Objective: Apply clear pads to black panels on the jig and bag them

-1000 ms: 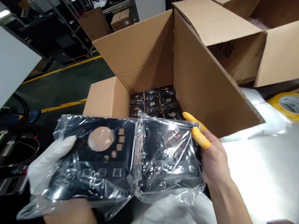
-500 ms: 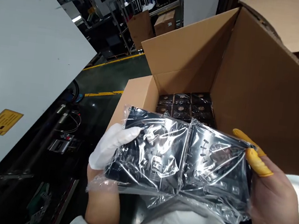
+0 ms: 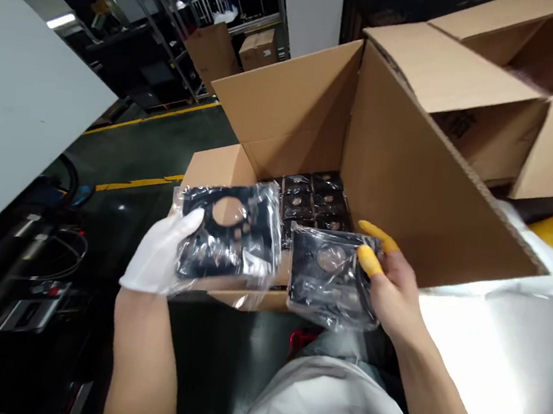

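Black bagged panels (image 3: 232, 235) in left hand (image 3: 160, 253) and right hand (image 3: 394, 292)

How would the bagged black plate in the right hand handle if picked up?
The black plate looks stiff, flat while the right hand pinches one edge. Its loose plastic bag probably feels slippery.

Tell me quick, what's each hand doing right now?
Left hand: closed, holding a bagged black panel.
Right hand: closed, holding the other bagged black panel.

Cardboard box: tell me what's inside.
The open cardboard box holds rows of black boards in plastic bags; anything beneath that top layer is hidden.
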Demonstrator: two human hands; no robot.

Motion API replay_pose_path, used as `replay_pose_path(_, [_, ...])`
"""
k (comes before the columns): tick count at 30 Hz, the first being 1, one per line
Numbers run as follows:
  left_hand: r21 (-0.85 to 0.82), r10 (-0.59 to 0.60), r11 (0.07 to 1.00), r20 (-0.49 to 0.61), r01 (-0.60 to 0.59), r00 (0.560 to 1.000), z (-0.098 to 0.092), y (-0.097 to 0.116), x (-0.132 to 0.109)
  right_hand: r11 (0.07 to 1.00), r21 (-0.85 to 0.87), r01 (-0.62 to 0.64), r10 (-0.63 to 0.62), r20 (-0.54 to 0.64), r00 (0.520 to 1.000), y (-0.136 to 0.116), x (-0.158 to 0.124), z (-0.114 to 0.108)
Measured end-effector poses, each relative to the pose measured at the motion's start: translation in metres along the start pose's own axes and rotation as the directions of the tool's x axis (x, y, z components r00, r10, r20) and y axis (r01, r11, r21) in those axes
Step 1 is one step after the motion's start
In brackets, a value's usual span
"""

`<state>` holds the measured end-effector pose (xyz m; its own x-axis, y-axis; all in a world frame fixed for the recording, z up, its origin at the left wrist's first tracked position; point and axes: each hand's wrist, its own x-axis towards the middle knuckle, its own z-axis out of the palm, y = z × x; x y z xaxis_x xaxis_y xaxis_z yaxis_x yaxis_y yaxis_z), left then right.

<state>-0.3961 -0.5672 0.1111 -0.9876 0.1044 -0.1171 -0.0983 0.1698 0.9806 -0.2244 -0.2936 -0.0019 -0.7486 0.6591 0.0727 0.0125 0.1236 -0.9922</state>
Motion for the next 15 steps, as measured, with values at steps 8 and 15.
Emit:
replay_pose_path(8, [0.367,-0.466,0.870,0.398,0.328,0.790,0.051,-0.134,0.105,0.786,-0.611,-0.093,0.246,0.171,0.954,0.077,0.118,0.036])
replay_pose_path(15, [0.644,-0.751,0.652,0.474,0.400,0.461,0.095,-0.223,0.097,0.413,-0.883,-0.224,0.662,0.122,0.740,0.136,0.124,0.041])
